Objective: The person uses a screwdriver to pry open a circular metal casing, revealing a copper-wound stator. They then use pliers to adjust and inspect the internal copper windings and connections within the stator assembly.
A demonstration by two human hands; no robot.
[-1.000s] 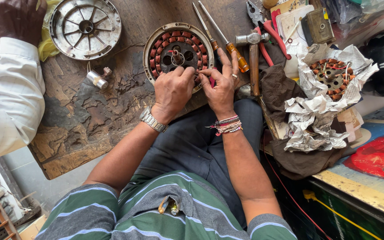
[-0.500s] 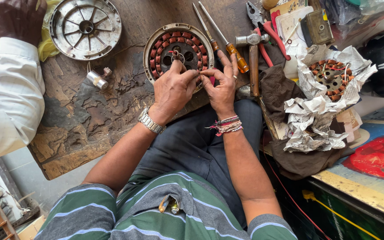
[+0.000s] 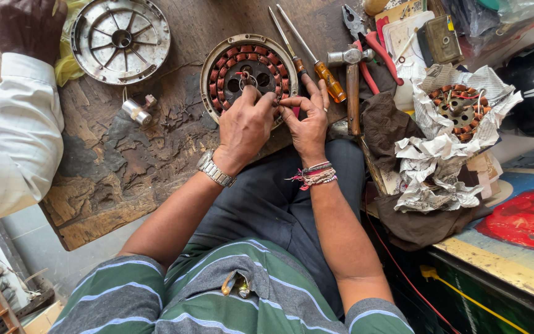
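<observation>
A round metal motor stator (image 3: 248,69) with a ring of copper-wound coils lies on a worn wooden board (image 3: 125,167). My left hand (image 3: 244,127), with a metal watch at the wrist, rests on its near edge, fingers pinching at the coils. Beside it, my right hand (image 3: 307,120), with thread bracelets at the wrist, pinches a thin wire at the same edge of the stator. The fingertips of both hands meet over the coils and hide the spot they touch.
Two screwdrivers (image 3: 316,62), a hammer (image 3: 350,80) and pliers (image 3: 366,37) lie right of the stator. A round metal cover (image 3: 120,40) and a small capacitor (image 3: 136,112) lie to the left. Another person's hand (image 3: 23,25) and white sleeve (image 3: 13,142) rest far left. A second stator (image 3: 458,111) sits on crumpled newspaper.
Both hands have stayed on the stator's near edge; the fingers have shifted slightly together over the coils.
</observation>
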